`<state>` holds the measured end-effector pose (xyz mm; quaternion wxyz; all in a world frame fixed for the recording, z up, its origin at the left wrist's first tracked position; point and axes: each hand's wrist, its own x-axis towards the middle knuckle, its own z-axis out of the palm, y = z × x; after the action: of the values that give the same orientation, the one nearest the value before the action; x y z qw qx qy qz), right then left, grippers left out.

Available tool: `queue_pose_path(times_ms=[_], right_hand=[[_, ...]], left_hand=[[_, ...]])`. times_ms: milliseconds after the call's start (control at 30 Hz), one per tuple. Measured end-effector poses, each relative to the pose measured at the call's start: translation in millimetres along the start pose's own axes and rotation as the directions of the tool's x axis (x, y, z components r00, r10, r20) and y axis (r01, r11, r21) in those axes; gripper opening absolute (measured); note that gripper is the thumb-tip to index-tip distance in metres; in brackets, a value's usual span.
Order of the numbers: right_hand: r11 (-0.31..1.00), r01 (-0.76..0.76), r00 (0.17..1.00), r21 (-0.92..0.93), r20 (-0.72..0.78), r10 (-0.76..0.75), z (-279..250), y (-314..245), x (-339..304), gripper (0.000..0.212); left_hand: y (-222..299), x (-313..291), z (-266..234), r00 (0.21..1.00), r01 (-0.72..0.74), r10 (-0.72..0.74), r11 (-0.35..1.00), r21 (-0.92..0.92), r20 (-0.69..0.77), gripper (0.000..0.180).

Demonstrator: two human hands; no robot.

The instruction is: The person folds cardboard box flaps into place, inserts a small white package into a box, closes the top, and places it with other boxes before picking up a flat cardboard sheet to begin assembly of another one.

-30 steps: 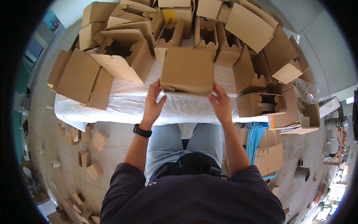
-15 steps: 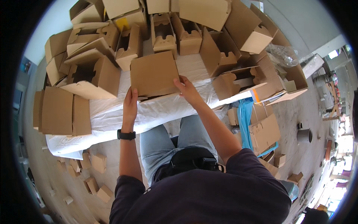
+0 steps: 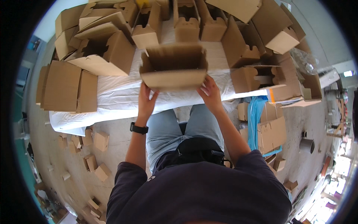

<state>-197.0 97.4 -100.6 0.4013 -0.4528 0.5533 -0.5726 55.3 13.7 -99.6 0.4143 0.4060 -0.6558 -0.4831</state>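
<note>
A brown cardboard box is between my two hands at the front of the white-covered table. Its top is open, showing a dark inside and notched end walls; motion blurs its edges a little. My left hand grips the lower left corner, thumb toward the front panel, and a dark watch is on that wrist. At the lower right corner my right hand holds the box, some of its fingers hidden by the cardboard.
Open boxes line the back of the table, with more at the left and right. Flattened-looking cardboard stands at the left edge. Blue plastic hangs beside a carton; small boxes lie on the floor.
The box has tipped so its open top faces me, where a flat closed panel showed before. Both hands have shifted to its lower corners. The whole view has swung somewhat.
</note>
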Motion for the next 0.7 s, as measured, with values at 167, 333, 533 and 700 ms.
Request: queue_pose_path(times_ms=[167, 333, 533, 700], right_hand=[[1.000, -0.026, 1.000, -0.016, 0.007, 0.026, 4, 15, -9, 0.065], [0.990, -0.104, 0.995, 0.093, 0.002, 0.104, 0, 8, -11, 0.057], [0.940, -0.063, 0.993, 0.336, -0.070, 0.091, -22, 2, -10, 0.049], [0.881, -0.027, 0.992, 0.473, -0.095, 0.082, -18, -38, 7, 0.050]], left_hand=[[-9, -19, -2, 1.000, 0.014, -0.011, 0.985, 0.171, -0.018, 0.065], [0, -19, -9, 1.000, -0.008, 0.001, 0.962, 0.272, 0.023, 0.076], [5, -2, -30, 0.998, 0.010, -0.011, 1.000, 0.016, 0.062, 0.101], [12, 22, -41, 0.970, 0.065, -0.080, 0.995, 0.072, 0.228, 0.113]])
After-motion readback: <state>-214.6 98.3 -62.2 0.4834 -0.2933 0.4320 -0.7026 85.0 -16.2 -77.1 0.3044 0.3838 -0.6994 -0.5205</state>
